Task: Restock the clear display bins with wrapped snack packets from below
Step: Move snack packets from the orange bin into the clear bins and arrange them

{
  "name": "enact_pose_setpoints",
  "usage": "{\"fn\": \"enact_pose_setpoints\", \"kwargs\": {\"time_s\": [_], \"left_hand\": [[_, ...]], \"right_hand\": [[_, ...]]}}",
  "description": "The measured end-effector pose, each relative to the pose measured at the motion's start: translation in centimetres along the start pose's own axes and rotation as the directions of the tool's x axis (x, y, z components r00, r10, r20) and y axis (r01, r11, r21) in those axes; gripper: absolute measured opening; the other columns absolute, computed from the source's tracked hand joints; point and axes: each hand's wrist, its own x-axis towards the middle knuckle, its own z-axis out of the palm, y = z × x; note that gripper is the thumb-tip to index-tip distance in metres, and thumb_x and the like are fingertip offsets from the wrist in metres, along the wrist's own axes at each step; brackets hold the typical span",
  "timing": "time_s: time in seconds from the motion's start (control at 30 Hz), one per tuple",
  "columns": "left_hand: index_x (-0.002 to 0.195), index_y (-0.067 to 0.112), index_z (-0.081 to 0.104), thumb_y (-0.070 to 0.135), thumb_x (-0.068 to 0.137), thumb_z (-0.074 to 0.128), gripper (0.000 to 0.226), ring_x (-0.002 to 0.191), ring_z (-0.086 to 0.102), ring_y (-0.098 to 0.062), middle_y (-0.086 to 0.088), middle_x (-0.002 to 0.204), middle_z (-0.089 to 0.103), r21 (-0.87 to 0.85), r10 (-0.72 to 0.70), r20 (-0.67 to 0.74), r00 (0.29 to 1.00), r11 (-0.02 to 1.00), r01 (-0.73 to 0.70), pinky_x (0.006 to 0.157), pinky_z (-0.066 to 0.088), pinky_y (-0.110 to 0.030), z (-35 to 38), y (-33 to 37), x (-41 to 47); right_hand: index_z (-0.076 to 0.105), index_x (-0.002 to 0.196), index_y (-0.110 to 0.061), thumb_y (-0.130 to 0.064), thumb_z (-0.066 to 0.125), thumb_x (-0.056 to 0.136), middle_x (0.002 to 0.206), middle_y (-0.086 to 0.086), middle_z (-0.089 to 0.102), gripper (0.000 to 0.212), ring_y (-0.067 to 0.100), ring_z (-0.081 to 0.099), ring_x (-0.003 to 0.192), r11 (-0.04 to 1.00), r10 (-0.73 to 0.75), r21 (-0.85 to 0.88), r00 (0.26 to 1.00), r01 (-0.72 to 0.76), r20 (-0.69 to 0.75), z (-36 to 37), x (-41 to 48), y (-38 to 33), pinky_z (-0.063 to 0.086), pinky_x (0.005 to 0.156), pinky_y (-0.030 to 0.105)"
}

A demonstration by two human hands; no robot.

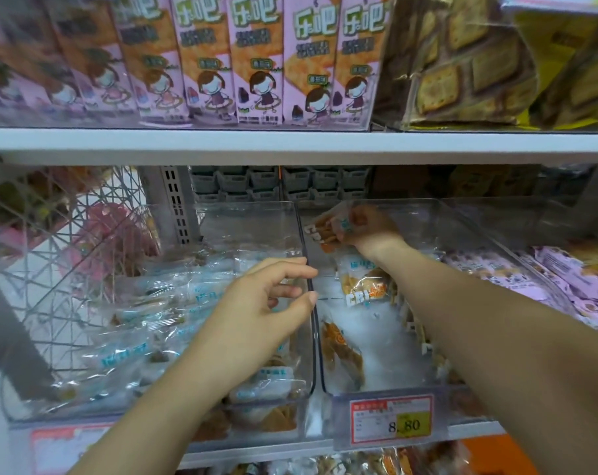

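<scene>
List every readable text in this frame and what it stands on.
"乐吧": pink cracker boxes on the upper shelf.
"8.80": price tag on the middle clear bin's front; small print unreadable.
"CRI", cut off: snack packet lying in that bin.
White letters on the held packet in the right hand: unreadable.
Blue print on left-bin packets: blurred.

Pink boxes (201, 56): tops cut by the top edge, leftmost ones blurred. Right hand (366, 231): fingertips lost behind the snack packets (325, 231) it grips. Price tag (391, 419): small print unreadable, only 8.80 legible. Left tag (50, 447): blurred, partly behind the forearm. Purple packets (585, 279) run off the right edge. Lower-shelf packets (359, 466) are cut by the bottom edge.
</scene>
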Motion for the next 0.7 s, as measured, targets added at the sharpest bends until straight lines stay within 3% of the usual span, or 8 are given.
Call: {"fn": "enact_pose_setpoints", "kwargs": {"time_s": [0.1,0.27,0.43,0.7], "left_hand": [[0.100,0.036,0.066,0.022,0.086,0.064,0.020,0.093,0.061,0.005,0.029,0.120,0.054,0.003,0.001,0.003,1.000,1.000,-0.001,0.097,0.046,-0.024,0.0,0.0,0.0],[0.100,0.038,0.065,0.022,0.086,0.063,0.021,0.092,0.061,0.007,0.029,0.122,0.052,0.014,0.005,0.001,1.000,1.000,-0.005,0.097,0.046,-0.023,0.1,0.0,0.0],[0.099,0.036,0.065,0.021,0.086,0.063,0.021,0.091,0.062,0.007,0.029,0.121,0.053,0.009,0.005,-0.002,1.000,1.000,-0.005,0.096,0.047,-0.023,0.2,0.1,-0.1],[0.097,0.036,0.067,0.022,0.085,0.064,0.019,0.090,0.063,0.003,0.027,0.121,0.054,-0.023,0.009,0.012,1.000,1.000,-0.009,0.095,0.047,-0.024,0.0,0.0,0.0]], "right_hand": [[0.062,0.113,-0.013,-0.019,0.072,0.082,0.119,0.003,0.062,0.033,0.023,0.058,0.106,0.985,-0.078,-0.154,0.997,0.081,0.027,0.0,0.3,0.1,0.043,0.081,0.027],[0.059,0.112,-0.029,-0.026,0.063,0.089,0.118,-0.002,0.062,0.024,0.017,0.054,0.088,0.914,-0.131,-0.374,0.987,0.157,0.094,0.6,0.9,-0.6,0.038,0.072,0.028],[0.054,0.127,-0.030,-0.021,0.059,0.092,0.133,0.000,0.055,0.037,0.024,0.056,0.113,0.835,-0.154,-0.503,0.972,0.223,0.175,0.4,1.0,-0.7,0.041,0.081,0.028],[0.062,0.119,-0.033,-0.028,0.065,0.087,0.130,0.000,0.058,0.033,0.026,0.058,0.112,0.685,-0.245,-0.646,0.941,0.338,0.232,2.4,1.3,0.0,0.047,0.093,0.033]]}}
